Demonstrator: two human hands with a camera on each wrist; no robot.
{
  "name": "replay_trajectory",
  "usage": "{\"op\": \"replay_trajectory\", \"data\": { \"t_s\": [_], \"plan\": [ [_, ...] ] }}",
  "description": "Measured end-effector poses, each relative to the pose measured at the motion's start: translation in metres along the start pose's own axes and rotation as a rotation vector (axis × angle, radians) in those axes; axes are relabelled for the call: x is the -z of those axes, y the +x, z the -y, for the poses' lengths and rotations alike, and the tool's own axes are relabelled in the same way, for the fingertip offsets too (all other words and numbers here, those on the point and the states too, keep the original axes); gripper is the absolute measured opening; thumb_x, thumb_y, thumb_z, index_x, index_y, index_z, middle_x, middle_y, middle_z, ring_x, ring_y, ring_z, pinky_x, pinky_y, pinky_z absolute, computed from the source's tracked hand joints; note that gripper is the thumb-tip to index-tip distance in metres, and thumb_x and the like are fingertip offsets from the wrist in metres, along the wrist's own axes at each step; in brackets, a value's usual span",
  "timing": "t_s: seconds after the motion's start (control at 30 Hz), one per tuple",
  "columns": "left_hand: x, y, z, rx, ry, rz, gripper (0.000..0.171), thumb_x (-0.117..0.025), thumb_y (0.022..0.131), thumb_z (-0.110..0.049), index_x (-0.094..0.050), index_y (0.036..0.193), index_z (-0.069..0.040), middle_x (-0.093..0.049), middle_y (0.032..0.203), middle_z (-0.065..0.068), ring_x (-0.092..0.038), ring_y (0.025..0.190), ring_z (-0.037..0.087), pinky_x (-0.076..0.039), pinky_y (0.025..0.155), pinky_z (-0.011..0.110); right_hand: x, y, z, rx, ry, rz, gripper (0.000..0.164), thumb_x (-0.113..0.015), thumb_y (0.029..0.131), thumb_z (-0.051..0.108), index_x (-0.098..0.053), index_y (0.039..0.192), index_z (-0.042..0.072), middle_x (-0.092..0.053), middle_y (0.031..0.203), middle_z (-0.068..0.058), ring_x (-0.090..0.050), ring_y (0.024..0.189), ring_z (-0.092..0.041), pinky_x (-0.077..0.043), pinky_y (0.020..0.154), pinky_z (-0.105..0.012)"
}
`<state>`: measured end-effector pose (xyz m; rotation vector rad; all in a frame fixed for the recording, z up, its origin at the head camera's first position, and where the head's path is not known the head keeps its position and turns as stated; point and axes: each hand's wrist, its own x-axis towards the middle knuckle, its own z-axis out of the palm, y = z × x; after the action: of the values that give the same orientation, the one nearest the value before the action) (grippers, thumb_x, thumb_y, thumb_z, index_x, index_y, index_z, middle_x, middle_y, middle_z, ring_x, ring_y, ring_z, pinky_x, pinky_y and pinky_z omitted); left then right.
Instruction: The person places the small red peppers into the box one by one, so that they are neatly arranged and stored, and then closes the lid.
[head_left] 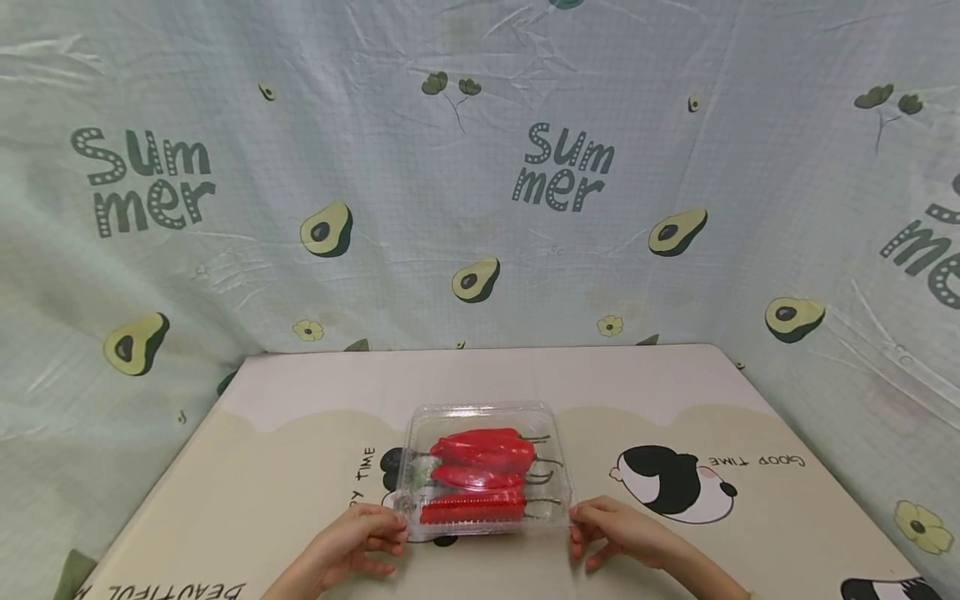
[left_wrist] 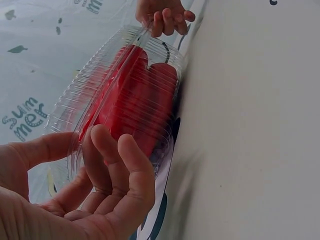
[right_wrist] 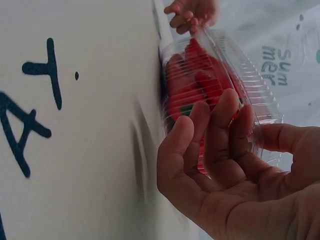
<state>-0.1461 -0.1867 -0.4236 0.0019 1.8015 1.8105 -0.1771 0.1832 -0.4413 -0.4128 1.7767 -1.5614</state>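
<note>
A clear plastic clamshell box (head_left: 480, 408) sits at the front middle of the table with its lid down. Several long red peppers (head_left: 480, 450) lie crosswise inside it, their stems mostly toward the right. At the box's front left corner, my left hand (head_left: 352, 542) pinches the rim between thumb and fingers, the other fingers loosely bent. My right hand (head_left: 622, 531) does the same at the front right corner. In the left wrist view, the lid and base flanges (left_wrist: 80, 132) run between thumb and fingers; the right wrist view shows a matching grip on the rim (right_wrist: 257, 135).
The table cover (head_left: 300, 483) carries a printed panda (head_left: 675, 483) right of the box and lettering. Behind the table and along both sides hang pale sheets (head_left: 405, 183) printed with avocados and the word summer.
</note>
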Motion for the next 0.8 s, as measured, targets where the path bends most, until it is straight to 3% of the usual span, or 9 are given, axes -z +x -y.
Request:
{"op": "replay_trajectory", "data": {
  "t_s": [0.23,0.53,0.8],
  "plan": [
    [0.0001,0.0000,0.0005,-0.008,-0.018,0.021,0.017,-0.053,0.087,-0.019,-0.067,0.087,-0.008,-0.064,0.073,-0.008,-0.058,0.066,0.003,-0.052,0.060,0.026,0.0003,0.0023,0.0024,0.028,-0.002,-0.027,0.026,-0.041,0.092,0.027,-0.053,0.074,0.012,-0.059,0.072,0.004,-0.059,0.072,-0.009,-0.052,0.061,-0.026],
    [0.0021,-0.0008,0.0003,0.014,-0.016,0.041,0.022,-0.055,0.087,-0.022,-0.067,0.092,-0.004,-0.066,0.076,-0.006,-0.058,0.067,0.003,-0.053,0.062,0.026,0.0045,0.0025,0.0014,0.030,0.000,0.009,0.025,-0.042,0.093,0.029,-0.055,0.077,0.014,-0.061,0.074,0.005,-0.060,0.074,-0.009,-0.051,0.062,-0.025],
    [0.0011,-0.0014,0.0033,-0.006,-0.021,0.029,0.020,-0.055,0.087,-0.022,-0.066,0.089,-0.006,-0.064,0.074,-0.007,-0.057,0.068,0.004,-0.052,0.061,0.024,0.0043,0.0039,0.0005,0.037,-0.006,0.016,0.027,-0.042,0.093,0.028,-0.055,0.075,0.013,-0.061,0.074,0.004,-0.060,0.074,-0.009,-0.051,0.062,-0.025]
  ]
}}
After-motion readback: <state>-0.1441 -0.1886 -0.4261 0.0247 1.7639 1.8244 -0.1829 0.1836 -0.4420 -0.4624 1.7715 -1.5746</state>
